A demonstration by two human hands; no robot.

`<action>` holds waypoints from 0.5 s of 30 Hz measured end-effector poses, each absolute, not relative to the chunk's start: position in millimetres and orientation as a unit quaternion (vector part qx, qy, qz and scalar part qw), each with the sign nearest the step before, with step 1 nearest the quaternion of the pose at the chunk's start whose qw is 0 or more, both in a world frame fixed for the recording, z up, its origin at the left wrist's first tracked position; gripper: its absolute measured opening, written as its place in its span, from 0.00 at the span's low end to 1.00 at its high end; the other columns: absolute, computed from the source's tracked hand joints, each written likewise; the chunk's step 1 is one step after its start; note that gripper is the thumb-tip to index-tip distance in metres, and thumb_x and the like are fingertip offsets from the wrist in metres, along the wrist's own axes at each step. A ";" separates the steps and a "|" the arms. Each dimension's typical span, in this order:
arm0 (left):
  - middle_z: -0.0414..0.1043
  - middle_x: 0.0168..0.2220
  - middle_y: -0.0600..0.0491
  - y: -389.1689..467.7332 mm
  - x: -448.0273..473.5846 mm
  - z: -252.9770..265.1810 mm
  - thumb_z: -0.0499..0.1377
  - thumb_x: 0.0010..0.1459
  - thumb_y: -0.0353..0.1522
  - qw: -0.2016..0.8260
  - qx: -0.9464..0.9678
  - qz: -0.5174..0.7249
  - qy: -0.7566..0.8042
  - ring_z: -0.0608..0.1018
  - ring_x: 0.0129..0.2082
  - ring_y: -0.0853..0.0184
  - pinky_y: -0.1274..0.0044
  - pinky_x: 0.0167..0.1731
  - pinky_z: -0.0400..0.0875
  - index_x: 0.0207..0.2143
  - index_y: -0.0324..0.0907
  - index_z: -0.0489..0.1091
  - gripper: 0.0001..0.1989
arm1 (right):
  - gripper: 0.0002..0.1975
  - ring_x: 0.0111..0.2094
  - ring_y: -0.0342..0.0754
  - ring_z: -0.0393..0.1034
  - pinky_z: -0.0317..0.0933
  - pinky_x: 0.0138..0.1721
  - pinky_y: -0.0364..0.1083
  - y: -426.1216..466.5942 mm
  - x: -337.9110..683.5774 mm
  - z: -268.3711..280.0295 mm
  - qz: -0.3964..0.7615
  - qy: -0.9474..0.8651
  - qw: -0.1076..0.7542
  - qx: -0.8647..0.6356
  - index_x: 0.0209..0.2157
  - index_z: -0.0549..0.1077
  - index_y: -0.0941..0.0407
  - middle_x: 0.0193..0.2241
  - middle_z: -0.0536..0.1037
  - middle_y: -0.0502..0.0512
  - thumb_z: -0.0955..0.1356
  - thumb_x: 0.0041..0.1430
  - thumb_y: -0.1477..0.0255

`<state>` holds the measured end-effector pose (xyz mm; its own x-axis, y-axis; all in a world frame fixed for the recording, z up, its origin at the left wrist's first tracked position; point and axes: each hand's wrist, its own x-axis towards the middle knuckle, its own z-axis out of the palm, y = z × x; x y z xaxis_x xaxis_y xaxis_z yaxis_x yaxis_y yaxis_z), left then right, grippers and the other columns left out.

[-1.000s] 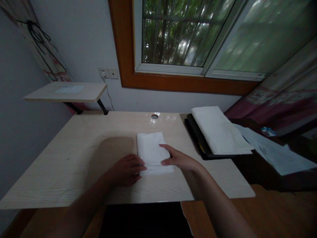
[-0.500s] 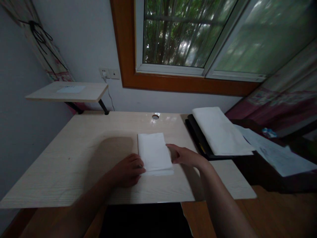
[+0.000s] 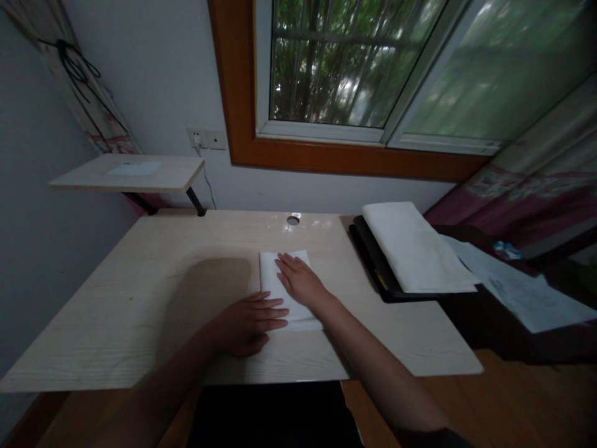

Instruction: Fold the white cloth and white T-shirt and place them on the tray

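A folded sheet of white paper (image 3: 302, 316) lies on the pale wooden desk in front of me, partly covered by both hands. My left hand (image 3: 254, 320) rests at its lower left edge, fingers stretched across the paper and somewhat spread. Over the upper part of the paper lies my right hand (image 3: 301, 278), palm down with its fingers extended flat. Neither hand grips anything. The paper's middle and right side are hidden under the right hand and forearm.
On the desk (image 3: 140, 298), a stack of white paper (image 3: 415, 249) sits on black folders (image 3: 373, 261) at the right. A small raised shelf (image 3: 172, 177) stands at the back left. Loose printed sheets (image 3: 527, 286) lie farther right. A cable hole (image 3: 293, 221) is at the back.
My right hand has moved left from the paper's right edge onto its upper surface and flattened. The fingers of my left hand have stretched out over the paper, which stays in place.
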<state>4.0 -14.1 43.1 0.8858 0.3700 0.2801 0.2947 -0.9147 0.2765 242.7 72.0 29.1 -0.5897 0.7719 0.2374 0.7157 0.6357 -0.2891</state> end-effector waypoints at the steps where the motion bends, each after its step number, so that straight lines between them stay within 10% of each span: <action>1: 0.66 0.66 0.50 -14.3 4.5 43.8 0.55 0.62 0.31 0.115 0.964 0.165 0.172 0.61 0.71 0.59 0.59 0.71 0.51 0.66 0.45 0.61 0.29 | 0.23 0.70 0.56 0.55 0.48 0.71 0.61 75.2 242.9 27.8 0.074 -0.884 0.165 -0.431 0.67 0.65 0.57 0.68 0.62 0.63 0.60 0.75 0.67; 15: 0.65 0.67 0.50 -13.5 3.9 37.9 0.55 0.63 0.33 0.101 0.963 0.165 0.186 0.61 0.71 0.61 0.61 0.72 0.50 0.67 0.48 0.60 0.30 | 0.27 0.73 0.60 0.44 0.46 0.69 0.67 104.6 289.2 28.2 0.016 -0.782 0.125 -0.610 0.69 0.60 0.61 0.73 0.49 0.65 0.55 0.76 0.64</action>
<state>3.9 -13.5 37.9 0.8766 0.3916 0.2798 0.3251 -0.9105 0.2556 289.2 104.6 28.2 -0.2242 0.9586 0.1758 0.9507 0.2548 -0.1770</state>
